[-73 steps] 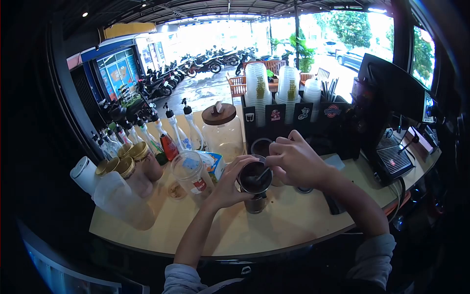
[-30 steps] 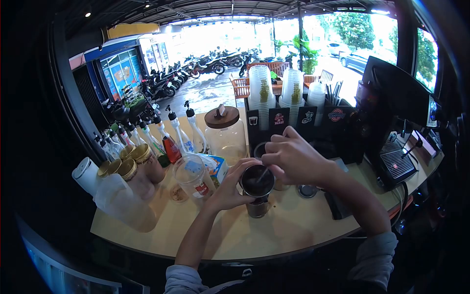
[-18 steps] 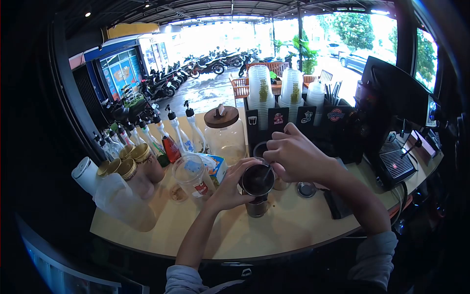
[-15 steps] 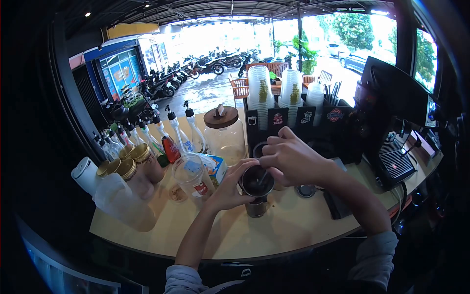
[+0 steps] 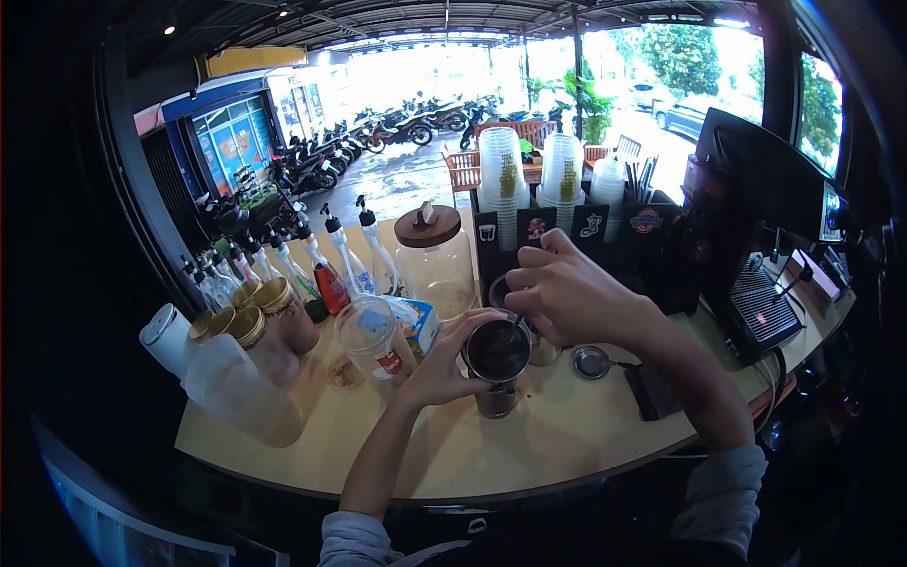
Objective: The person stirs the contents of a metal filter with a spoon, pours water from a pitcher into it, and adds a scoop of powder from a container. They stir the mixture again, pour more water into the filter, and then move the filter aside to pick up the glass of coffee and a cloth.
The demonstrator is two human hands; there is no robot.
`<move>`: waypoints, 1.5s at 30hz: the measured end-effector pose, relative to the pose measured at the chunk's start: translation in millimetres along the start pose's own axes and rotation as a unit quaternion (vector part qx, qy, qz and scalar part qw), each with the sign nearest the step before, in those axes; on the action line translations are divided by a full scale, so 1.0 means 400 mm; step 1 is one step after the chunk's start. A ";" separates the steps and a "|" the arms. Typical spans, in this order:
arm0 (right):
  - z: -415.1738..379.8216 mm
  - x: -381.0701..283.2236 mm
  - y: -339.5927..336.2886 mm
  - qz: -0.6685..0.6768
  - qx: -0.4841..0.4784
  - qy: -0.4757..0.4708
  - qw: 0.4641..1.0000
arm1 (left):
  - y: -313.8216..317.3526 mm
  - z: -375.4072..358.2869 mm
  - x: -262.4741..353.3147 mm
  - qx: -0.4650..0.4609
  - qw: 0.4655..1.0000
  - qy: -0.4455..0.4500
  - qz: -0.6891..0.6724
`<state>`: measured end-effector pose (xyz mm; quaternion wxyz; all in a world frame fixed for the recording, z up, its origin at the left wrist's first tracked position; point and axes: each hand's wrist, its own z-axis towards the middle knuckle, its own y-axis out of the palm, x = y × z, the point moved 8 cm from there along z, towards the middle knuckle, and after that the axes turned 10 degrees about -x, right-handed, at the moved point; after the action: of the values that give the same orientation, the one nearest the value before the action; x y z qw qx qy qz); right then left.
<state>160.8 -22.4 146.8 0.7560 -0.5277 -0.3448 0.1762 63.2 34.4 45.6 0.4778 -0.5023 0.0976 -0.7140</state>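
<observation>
My left hand (image 5: 449,367) is wrapped around the side of a metal cup (image 5: 498,350) with dark liquid in it. Over the cup's right rim, my right hand (image 5: 563,290) pinches the thin handle of a spoon (image 5: 517,322); the spoon's lower end is hidden in the dark liquid. Just beneath the cup, a small metal vessel (image 5: 497,401) stands on the counter (image 5: 557,444). Left of my left hand is a clear plastic tub (image 5: 370,340) with a red label.
Pump bottles (image 5: 333,288), gold-lidded jars (image 5: 274,298) and a wooden-lidded glass jar (image 5: 437,260) stand to the left. Stacked plastic cups (image 5: 504,180) rise behind a black organizer. An espresso machine (image 5: 765,312) is at right, and a round metal strainer (image 5: 592,363) lies nearer.
My right hand has risen slightly and shifted a little right, bringing the spoon toward the cup's right rim. My left hand keeps its hold on the cup.
</observation>
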 end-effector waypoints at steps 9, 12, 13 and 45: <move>-0.007 -0.009 -0.009 0.020 0.049 -0.004 0.999 | -0.002 -0.006 0.010 0.005 1.000 0.007 0.002; -0.009 -0.021 0.010 0.043 -0.014 -0.008 0.999 | -0.006 -0.010 0.009 0.021 1.000 0.011 -0.003; -0.018 -0.014 -0.003 0.039 0.008 0.001 0.999 | -0.003 -0.012 0.007 0.021 1.000 0.012 -0.003; -0.037 0.005 0.015 0.010 0.060 0.049 0.997 | 0.004 -0.001 -0.009 0.042 0.998 0.017 0.047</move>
<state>173.3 -28.9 138.8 0.8001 -0.4932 -0.2912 0.1783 64.0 36.0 42.2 0.5292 -0.4645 0.0993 -0.7031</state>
